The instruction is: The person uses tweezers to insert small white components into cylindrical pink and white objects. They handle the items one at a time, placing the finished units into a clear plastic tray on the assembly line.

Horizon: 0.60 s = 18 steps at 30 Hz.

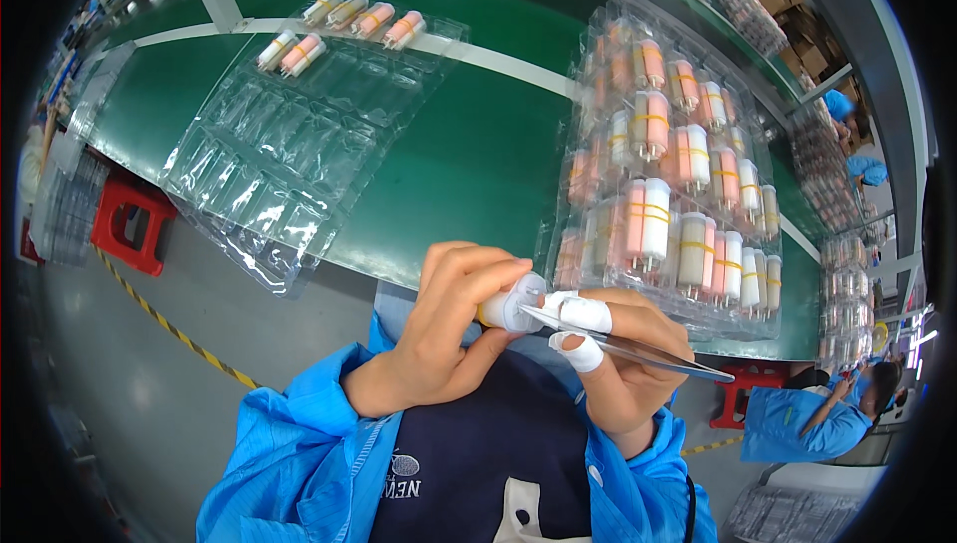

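Observation:
Close to my chest, my left hand (439, 329) is closed around a small whitish cylinder (510, 308), its round end tilted toward my right. A bit of yellow shows beside the fingers; the rest of the cylinder is hidden. My right hand (633, 373) pinches a pair of metal tweezers (648, 352) whose tips meet the cylinder's end face. White wraps (584, 314) cover its thumb and index fingertip. Beyond my hands on the right, a clear tray (743, 329) carries many pink, white and greyish cylinders (648, 219), bundled with yellow bands.
On the green table (464, 144), a clear moulded tray (269, 159) at the left holds several banded cylinders (374, 21) at its far end. A red stool (133, 224) stands at the left. Another person (812, 408) in blue sits at the far right beside stacked trays.

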Motion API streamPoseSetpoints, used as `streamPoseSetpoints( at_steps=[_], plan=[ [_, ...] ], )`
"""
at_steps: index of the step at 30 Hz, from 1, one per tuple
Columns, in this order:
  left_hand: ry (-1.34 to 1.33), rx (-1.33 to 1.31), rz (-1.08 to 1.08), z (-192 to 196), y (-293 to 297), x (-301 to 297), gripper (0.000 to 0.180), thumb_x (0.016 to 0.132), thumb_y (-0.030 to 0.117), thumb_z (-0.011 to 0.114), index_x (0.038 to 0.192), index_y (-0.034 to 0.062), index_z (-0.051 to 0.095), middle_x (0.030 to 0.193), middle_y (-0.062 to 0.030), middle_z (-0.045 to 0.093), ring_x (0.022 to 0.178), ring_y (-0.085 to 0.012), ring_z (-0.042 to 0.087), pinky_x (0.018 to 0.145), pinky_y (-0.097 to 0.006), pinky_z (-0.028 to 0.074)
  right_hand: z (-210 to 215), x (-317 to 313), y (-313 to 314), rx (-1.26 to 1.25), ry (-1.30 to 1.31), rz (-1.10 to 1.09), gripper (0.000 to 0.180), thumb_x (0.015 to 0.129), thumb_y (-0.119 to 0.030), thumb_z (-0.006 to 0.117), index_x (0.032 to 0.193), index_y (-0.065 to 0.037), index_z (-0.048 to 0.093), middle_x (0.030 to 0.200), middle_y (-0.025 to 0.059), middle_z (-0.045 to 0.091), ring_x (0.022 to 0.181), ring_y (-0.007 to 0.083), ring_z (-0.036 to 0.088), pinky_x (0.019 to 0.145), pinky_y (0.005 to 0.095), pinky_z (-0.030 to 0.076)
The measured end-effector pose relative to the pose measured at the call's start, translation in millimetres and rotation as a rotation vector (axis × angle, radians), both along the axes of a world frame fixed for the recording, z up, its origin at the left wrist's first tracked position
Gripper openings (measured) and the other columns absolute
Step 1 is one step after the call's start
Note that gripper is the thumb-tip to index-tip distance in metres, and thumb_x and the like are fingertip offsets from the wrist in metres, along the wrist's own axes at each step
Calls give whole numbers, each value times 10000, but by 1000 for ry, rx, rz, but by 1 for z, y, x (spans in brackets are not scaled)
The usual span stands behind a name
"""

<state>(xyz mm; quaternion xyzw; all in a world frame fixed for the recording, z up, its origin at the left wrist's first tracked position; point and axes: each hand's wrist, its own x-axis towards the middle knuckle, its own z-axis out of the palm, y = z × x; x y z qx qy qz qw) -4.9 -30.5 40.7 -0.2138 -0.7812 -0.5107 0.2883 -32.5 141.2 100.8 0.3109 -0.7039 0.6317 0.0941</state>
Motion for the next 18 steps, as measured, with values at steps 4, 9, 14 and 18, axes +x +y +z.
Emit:
streamPoseSetpoints(
  at_steps=[4, 9, 14, 18],
  plan=[
    [4, -10, 4, 1, 0, -1, 495, 733, 35, 700, 1192, -43, 533, 1116, -193, 564, 990, -320, 524, 846, -392, 436, 0, -1, 0, 10, 7, -4, 211, 743, 15, 744, 948, 33, 701, 857, 175, 697, 729, 221, 693, 627, 279, 547],
    [1, -15, 9, 0, -1, -1, 487, 742, 34, 699, 1191, -46, 531, 1117, -193, 564, 986, -318, 526, 847, -391, 437, -2, -2, 0, 11, 22, -3, 207, 743, 16, 744, 945, 33, 701, 854, 173, 697, 731, 221, 693, 622, 280, 548],
    [-3, -12, 8, 0, -1, -2, 506, 713, 20, 716, 1183, -49, 541, 1111, -193, 569, 978, -311, 532, 835, -383, 436, -3, -4, 0, 19, 33, -3, 197, 748, 16, 741, 940, 31, 703, 849, 170, 697, 724, 217, 690, 617, 274, 542],
    [4, 47, -2, 3, 2, -1, 599, 642, -50, 720, 1217, -18, 555, 1100, -169, 570, 949, -324, 529, 822, -391, 423, -5, 0, 0, -39, -14, -15, 185, 755, 17, 734, 938, 26, 706, 855, 172, 697, 719, 209, 685, 614, 267, 535]
  ],
)
